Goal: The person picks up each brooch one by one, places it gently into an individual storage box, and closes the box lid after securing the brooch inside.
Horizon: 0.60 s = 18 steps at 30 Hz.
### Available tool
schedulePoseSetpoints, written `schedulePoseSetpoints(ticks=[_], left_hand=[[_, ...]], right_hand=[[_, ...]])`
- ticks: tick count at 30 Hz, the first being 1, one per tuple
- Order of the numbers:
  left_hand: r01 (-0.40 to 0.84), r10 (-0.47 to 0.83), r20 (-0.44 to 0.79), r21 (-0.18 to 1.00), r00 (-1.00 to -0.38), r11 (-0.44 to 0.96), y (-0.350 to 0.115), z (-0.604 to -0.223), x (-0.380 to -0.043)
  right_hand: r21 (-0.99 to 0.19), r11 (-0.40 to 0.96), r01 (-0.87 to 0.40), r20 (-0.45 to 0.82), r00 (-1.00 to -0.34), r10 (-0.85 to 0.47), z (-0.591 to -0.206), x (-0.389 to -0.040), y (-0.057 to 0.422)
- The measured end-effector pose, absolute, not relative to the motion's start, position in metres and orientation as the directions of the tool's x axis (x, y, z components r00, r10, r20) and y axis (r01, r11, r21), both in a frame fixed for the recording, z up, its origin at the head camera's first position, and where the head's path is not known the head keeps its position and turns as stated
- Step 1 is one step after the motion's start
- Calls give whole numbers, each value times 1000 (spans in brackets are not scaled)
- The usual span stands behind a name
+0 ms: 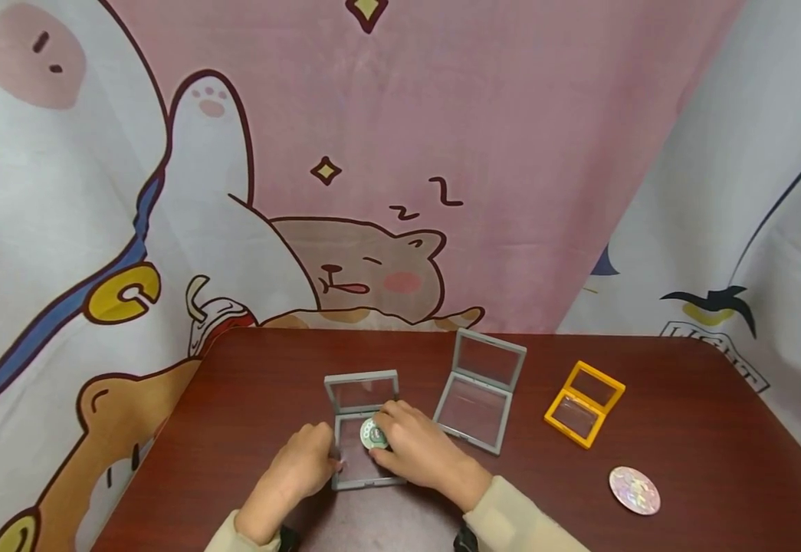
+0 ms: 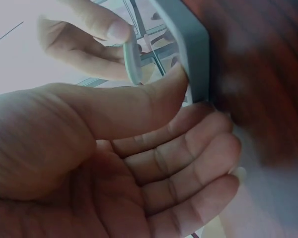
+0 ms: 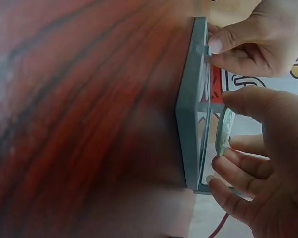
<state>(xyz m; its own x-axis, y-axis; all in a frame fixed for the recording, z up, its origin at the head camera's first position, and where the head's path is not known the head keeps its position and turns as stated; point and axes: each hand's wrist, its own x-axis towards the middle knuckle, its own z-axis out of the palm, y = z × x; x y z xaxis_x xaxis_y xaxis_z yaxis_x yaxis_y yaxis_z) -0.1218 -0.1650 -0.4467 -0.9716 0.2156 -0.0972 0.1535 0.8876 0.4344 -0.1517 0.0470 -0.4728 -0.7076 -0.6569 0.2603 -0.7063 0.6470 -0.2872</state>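
A grey hinged display case (image 1: 369, 484) with clear film panels lies unfolded on the table, its lid raised at the back. My left hand (image 1: 303, 460) grips its left edge, thumb on the inner side and fingers outside, as the left wrist view shows. Over the lower panel my right hand (image 1: 421, 445) pinches a round, pale green badge (image 1: 371, 435) between thumb and fingers. The right wrist view shows the badge (image 3: 224, 130) held on edge, close over the film. Print shows on the badge's upper face.
Right of my hands stands a second unfolded grey case (image 1: 467, 440). Farther right lies a smaller yellow case (image 1: 571, 437), also unfolded. A shiny pinkish oval disc (image 1: 635, 491) rests on the brown table (image 1: 248, 391) near the front right. A printed cloth (image 1: 510, 153) hangs behind.
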Motion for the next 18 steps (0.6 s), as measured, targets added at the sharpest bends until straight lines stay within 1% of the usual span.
schedulePoseSetpoints(ticks=[10, 18], left_hand=[[172, 222, -74, 421, -972, 891, -163, -447, -122], [148, 205, -90, 431, -975, 890, -165, -447, -120]], right_hand=[[-246, 653, -716, 270, -698, -664, -480, -150, 41], [-204, 667, -717, 264, -696, -667, -481, -148, 36]])
